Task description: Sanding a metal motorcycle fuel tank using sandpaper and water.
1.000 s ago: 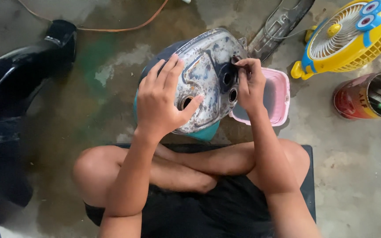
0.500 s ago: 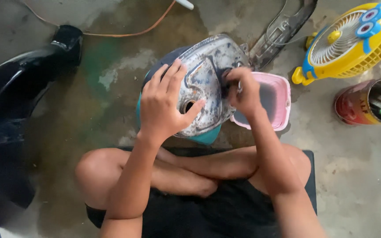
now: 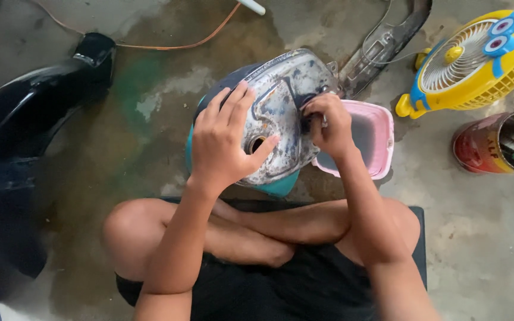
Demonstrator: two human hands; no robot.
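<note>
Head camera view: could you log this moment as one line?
left hand: flat on worn grey metal tank | right hand: pinching tank's dark opening | pink plastic tub: beside tank

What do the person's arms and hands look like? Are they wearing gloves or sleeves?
No gloves and no sleeves. Both forearms are bare right down to the wrists, and no watch, ring or bracelet shows. The left hand and the right hand are bare too, with short fingernails. The only clothing in view is dark black fabric at the lap.

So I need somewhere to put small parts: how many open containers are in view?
2: a pink tub beside the right hand, and a red can at right. Others may be out of frame.
</note>
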